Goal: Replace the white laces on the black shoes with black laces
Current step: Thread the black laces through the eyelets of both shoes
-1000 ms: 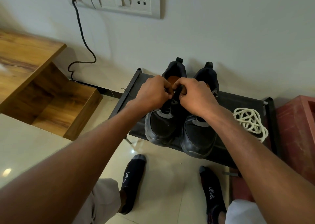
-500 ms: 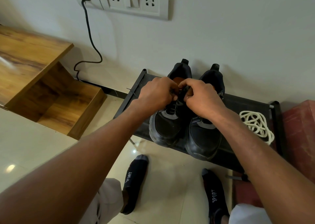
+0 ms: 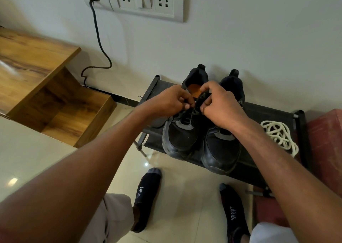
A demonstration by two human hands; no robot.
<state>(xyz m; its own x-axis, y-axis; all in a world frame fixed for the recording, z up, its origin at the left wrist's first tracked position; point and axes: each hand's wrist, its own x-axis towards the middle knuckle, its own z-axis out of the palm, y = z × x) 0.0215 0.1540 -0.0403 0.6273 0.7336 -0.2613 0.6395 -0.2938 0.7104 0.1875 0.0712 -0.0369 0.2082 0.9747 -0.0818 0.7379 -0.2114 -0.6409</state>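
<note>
Two black shoes stand side by side on a low black rack (image 3: pixel 262 111), toes toward me. Over the top eyelets of the left shoe (image 3: pixel 182 137) both hands work close together. My left hand (image 3: pixel 166 100) pinches a black lace (image 3: pixel 190 111) with curled fingers. My right hand (image 3: pixel 220 104) grips the shoe's tongue and lace at its upper edge. The right shoe (image 3: pixel 220 150) is partly covered by my right wrist. A bundle of white laces (image 3: pixel 279 134) lies loose on the rack to the right of the shoes.
A wooden shelf unit (image 3: pixel 42 87) stands at the left against the wall. A black cable (image 3: pixel 100 45) hangs from the wall socket panel (image 3: pixel 146 0). A red box (image 3: pixel 325 141) sits right of the rack. My feet in dark socks (image 3: pixel 146 194) rest on the tiled floor.
Both hands stay at the top of the left shoe; the fingers have shifted slightly, and the right hand now lifts the tongue a little higher. The camera has tilted.
</note>
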